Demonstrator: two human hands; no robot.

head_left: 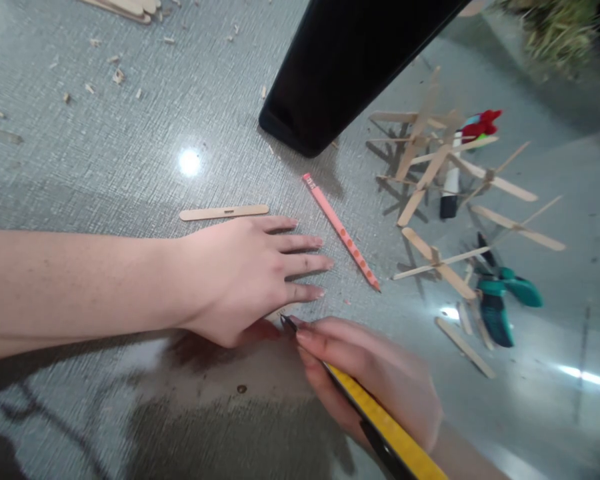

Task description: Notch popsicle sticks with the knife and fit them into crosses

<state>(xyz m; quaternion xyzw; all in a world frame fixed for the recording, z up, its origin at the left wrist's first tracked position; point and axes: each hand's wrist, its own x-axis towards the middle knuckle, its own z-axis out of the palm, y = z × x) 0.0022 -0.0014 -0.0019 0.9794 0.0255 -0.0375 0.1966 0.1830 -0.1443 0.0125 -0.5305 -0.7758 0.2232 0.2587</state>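
Pale wooden craft stick [279, 312], partly beneath flat, outspread left hand [253, 270]; right hand [380, 370] gripping yellow-bodied utility knife [387, 423].

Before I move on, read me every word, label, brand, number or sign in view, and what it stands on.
No text can be read.
Pink pencil: marks near its eraser end, too small to make out.
Yellow-and-black utility knife: no legible lettering.
Wooden craft stick beside the left hand: a dark mark, no readable character.

Nothing is showing readable text; neither the slim yellow-and-black knife [383, 413] nor pink orange-dotted wooden pencil [344, 232] is displaying legible lettering.
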